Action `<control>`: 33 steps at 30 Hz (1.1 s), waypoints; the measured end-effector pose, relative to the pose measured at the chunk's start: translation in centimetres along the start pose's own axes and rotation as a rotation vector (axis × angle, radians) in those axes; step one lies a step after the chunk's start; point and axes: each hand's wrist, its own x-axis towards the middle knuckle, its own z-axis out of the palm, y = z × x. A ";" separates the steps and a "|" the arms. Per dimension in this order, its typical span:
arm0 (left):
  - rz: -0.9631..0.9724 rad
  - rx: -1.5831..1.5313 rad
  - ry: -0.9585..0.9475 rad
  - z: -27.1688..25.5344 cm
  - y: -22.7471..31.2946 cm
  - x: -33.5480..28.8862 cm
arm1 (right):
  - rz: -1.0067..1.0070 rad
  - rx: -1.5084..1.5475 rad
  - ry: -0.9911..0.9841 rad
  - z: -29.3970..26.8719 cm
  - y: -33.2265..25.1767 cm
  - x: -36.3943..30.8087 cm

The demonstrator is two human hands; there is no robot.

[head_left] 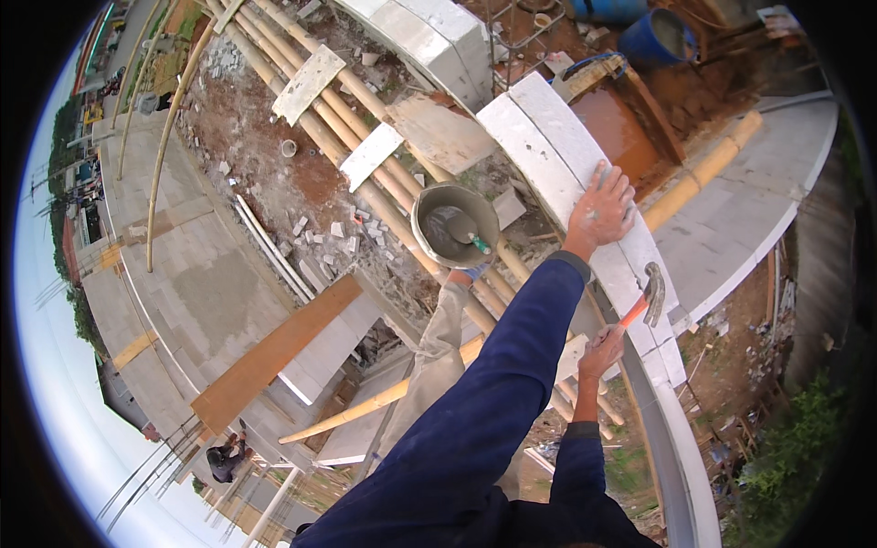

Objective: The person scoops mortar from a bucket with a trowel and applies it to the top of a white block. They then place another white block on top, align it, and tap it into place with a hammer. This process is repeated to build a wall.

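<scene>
My left hand (601,212) lies flat on top of a row of white lightweight blocks (539,132), its fingers stretched out and dusted with pale powder. Nearer to me, my right hand (601,353) is wrapped round the orange handle of a claw hammer (652,294). The hammer's metal head is over the near part of the block row; whether it touches the blocks I cannot tell. Left of the blocks, a bucket (422,219) of grey mortar rests on the bamboo poles. Inside it sits a trowel (479,243) with a green handle.
Bamboo poles (361,196) form a walkway, with board pieces (309,84) laid across. Rubble covers the ground below. A brown plank (274,356) slants at the left. Blue barrels (656,38) stand at the far right. Another person (225,458) is at the lower left.
</scene>
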 end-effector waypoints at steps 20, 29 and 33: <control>0.006 -0.031 -0.052 -0.3 0.3 0.2 | -0.005 -0.225 -0.013 -0.7 3.4 1.3; 0.072 -0.090 0.027 1.0 1.3 1.2 | -0.488 -0.685 0.107 -3.6 3.7 -0.8; -0.002 -0.038 0.038 -0.5 -0.1 0.4 | -0.243 -0.636 -0.100 -5.2 4.5 -3.5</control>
